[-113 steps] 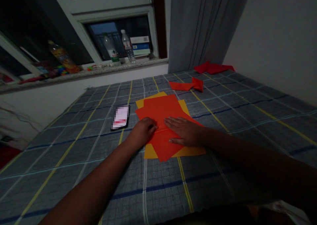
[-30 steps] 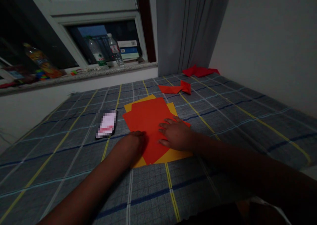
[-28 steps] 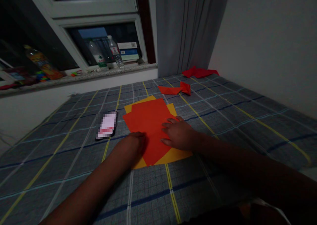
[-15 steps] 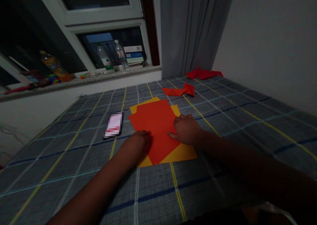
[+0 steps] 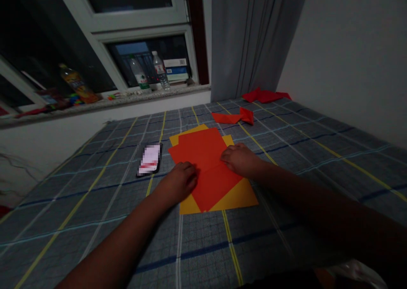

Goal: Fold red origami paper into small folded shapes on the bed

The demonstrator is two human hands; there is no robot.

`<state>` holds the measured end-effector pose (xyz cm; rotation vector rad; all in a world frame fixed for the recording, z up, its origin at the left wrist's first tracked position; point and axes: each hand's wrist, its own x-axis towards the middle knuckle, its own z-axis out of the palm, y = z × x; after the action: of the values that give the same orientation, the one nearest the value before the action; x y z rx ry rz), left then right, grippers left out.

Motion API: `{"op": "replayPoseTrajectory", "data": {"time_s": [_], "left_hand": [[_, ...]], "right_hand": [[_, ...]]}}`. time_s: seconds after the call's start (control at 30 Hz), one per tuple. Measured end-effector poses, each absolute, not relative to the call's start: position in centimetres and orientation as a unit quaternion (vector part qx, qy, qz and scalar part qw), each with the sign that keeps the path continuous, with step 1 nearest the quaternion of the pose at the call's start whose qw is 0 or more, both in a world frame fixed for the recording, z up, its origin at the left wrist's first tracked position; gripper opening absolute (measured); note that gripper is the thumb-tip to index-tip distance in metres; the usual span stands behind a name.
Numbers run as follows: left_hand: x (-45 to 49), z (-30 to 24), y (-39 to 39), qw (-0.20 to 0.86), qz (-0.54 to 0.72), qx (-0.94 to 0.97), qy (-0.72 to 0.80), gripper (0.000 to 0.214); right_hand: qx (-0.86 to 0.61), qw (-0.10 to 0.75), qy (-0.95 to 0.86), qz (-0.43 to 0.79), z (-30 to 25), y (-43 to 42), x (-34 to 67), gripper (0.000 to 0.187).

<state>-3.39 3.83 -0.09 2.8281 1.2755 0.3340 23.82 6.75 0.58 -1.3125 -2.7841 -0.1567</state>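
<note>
Checked bedsheet [image 5: 79,221] carries red paper [image 5: 200,149] laid askew over yellow paper [image 5: 237,197]; left hand [image 5: 179,183] placed at red edge, grip unclear; right hand [image 5: 240,159] laid open on red, apart from left.

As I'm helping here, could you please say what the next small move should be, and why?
Probably press along the faint crease in the red paper with the right hand: it seems to run between it and the left hand, and the sheet lies flat on the yellow paper.
</note>
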Motion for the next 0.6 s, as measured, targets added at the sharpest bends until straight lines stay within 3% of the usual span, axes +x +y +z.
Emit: {"op": "replayPoseTrajectory", "data": {"time_s": [0.23, 0.43, 0.6], "left_hand": [[-3.6, -1.0, 4.9, 0.013, 0.149, 0.9, 0.41, 0.03], [-3.1, -0.5, 4.8, -0.053, 0.083, 0.924, 0.369, 0.026], [-3.0, 1.0, 4.1, -0.086, 0.074, 0.911, 0.396, 0.021]], "right_hand": [[-0.413, 0.038, -0.909, -0.05, 0.3, 7.0, 23.6, 0.025], [-0.397, 0.089, -0.912, -0.054, 0.1, 6.6, 23.8, 0.033], [-0.388, 0.085, -0.915, -0.074, 0.4, 6.7, 23.7, 0.02]]}}
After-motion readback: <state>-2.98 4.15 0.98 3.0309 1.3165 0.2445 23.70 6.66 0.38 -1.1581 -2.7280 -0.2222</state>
